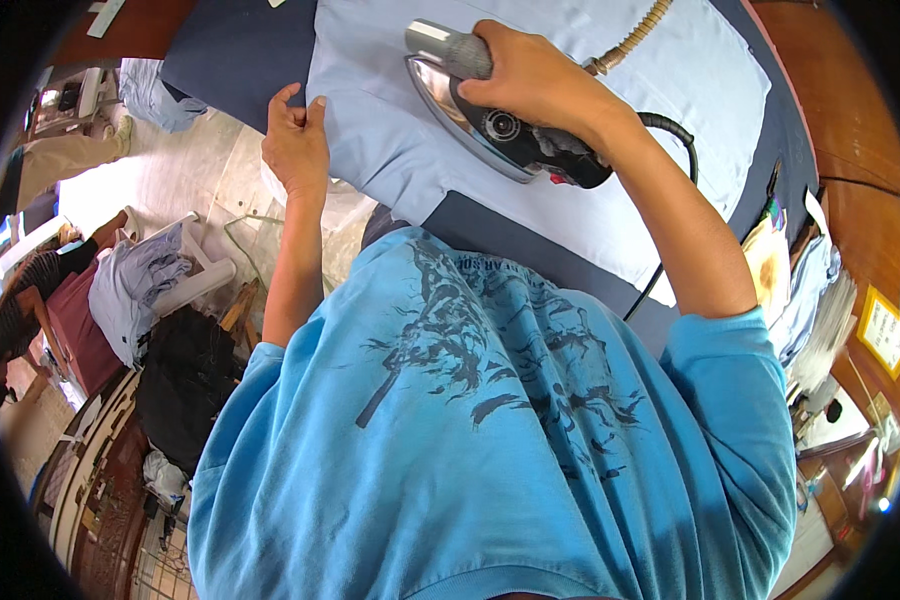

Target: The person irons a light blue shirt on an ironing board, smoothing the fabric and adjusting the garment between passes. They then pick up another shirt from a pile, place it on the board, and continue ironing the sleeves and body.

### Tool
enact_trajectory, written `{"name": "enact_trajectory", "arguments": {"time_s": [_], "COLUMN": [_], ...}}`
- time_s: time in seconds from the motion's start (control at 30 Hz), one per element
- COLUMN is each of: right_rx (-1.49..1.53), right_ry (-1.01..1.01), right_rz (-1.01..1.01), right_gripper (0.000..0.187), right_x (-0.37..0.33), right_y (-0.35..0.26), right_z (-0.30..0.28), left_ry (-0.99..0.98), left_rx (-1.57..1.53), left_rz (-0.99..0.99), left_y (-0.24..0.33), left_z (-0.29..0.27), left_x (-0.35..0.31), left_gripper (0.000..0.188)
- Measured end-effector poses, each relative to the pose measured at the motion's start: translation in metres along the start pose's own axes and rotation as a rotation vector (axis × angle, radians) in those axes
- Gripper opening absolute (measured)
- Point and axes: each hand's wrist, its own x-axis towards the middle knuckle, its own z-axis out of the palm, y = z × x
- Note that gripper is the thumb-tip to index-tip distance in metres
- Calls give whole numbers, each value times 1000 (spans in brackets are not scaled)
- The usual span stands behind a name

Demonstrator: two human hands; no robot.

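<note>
My right hand is wrapped around the grey handle of a black steam iron. The iron is over a light blue cloth garment spread on the dark-covered ironing table. A ribbed tan hose and a black cord lead off from the iron's side. At the garment's left edge is my left hand, its fingers bent and the thumb standing apart from them. I make out nothing held in it.
On the left, pale blue clothes lie over a white chair, beside a black cloth. Another person's leg shows at the far left. Hanging or stacked clothes and a yellow-framed sign are on the right.
</note>
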Motion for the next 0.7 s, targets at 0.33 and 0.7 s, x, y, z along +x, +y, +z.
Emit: {"name": "enact_trajectory", "arguments": {"time_s": [0.33, 0.7], "right_rx": [-73, -58], "right_ry": [-81, -73], "right_rz": [-178, -182], "right_gripper": [49, 49], "right_x": [66, 99], "right_y": [-32, -45], "right_z": [18, 19], "left_ry": [-32, 7], "left_rx": [111, 70], "left_rz": [-77, -88], "left_y": [7, 1], "left_z": [-10, -8], "left_x": [1, -1], "left_gripper": [30, 30]}}
